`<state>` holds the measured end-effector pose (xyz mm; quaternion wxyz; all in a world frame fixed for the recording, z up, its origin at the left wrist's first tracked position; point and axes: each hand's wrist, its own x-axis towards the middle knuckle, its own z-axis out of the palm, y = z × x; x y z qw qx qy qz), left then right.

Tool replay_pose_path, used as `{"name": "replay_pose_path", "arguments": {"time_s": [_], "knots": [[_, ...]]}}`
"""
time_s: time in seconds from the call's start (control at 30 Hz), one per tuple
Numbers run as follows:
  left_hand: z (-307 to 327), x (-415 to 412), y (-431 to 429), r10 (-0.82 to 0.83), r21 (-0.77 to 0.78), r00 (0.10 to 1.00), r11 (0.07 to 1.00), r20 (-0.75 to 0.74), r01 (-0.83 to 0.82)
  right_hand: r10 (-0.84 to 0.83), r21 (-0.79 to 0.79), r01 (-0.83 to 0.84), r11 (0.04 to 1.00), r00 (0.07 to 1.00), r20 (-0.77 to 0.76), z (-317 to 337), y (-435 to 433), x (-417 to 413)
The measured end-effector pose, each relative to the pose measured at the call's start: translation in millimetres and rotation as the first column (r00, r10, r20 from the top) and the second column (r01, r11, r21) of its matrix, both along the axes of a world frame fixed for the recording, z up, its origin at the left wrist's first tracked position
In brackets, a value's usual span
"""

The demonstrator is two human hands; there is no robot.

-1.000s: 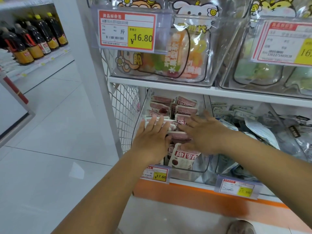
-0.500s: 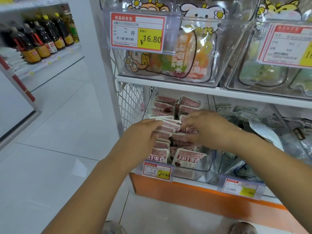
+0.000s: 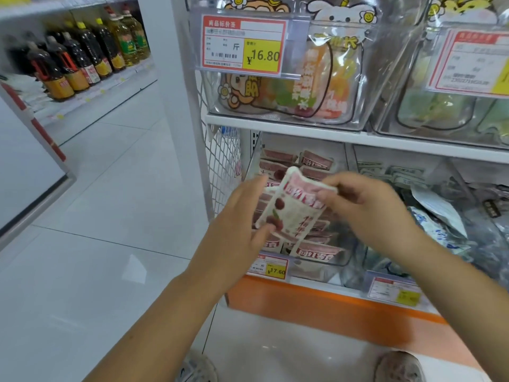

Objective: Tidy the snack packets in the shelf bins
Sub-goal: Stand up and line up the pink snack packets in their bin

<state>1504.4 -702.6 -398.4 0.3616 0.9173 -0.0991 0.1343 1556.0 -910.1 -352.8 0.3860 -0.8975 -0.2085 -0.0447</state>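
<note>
While left hand (image 3: pixel 234 224) grips its edge, right hand (image 3: pixel 366 213) pinches packet (image 3: pixel 292 210).

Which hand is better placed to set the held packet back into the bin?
Probably the right hand: its fingers pinch the packet by its top edge, above the bin, so it could lower it straight in. The left hand holds only the lower corner.
</note>
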Motion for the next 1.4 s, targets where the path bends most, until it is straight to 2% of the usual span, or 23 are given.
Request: {"name": "replay_pose_path", "arguments": {"time_s": [0.07,0.13,0.23,0.3,0.5,0.67,0.83,0.93,1.07,1.2,1.27,1.33,1.4], "knots": [[-12,5,-5,-0.073,0.130,0.997,0.989,-0.024,0.076,-0.041,-0.060,0.047,0.997,0.995,0.092,0,-16,-6],[-26,13,-7,-0.110,0.267,0.993,0.957,-0.038,0.116,-0.009,-0.229,0.051,0.972,0.983,0.181,-7,-27,-12],[-35,21,-8,-0.088,0.263,0.994,0.960,-0.064,0.101,0.078,-0.432,0.010,0.902,0.980,0.185,-24,-35,-17],[-36,24,-9,-0.086,0.245,0.995,0.965,-0.047,0.095,0.070,-0.393,0.006,0.920,0.981,0.178,-31,-40,-19],[-32,22,-10,-0.143,0.212,0.983,0.963,-0.118,0.165,-0.091,-0.242,0.169,0.955,0.948,0.304,-28,-47,-19],[-37,30,-26,-0.088,0.353,0.992,0.928,-0.092,0.115,-0.166,-0.199,0.246,0.949,0.923,0.348,-26,-51,-16],[-36,49,-33,-0.012,0.204,0.993,0.978,-0.118,0.036,-0.200,-0.125,0.263,0.957,0.906,0.372,-29,-55,-16],[-35,56,-40,0.077,0.168,0.989,0.984,-0.124,-0.055,-0.106,-0.198,0.212,0.957,0.892,0.440,-34,-52,-18],[-36,60,-39,0.085,0.132,0.983,0.989,-0.165,-0.064,-0.145,-0.150,0.236,0.960,0.878,0.456,-28,-48,-11],[-39,62,-35,0.018,0.039,0.991,0.999,-0.134,-0.013,0.091,-0.487,0.116,0.866,0.921,0.380,-43,-38,-7],[-36,61,-33,-0.046,0.018,0.989,0.999,-0.140,0.049,0.128,-0.576,0.087,0.813,0.938,0.323,-47,-37,-11],[-30,55,-29,-0.074,0.012,0.987,0.997,-0.141,0.076,0.134,-0.691,0.108,0.714,0.948,0.287,-48,-37,-11],[-24,45,-20,-0.083,0.023,0.991,0.996,-0.106,0.086,0.137,-0.744,0.134,0.654,0.947,0.291,-49,-39,-11]]}}
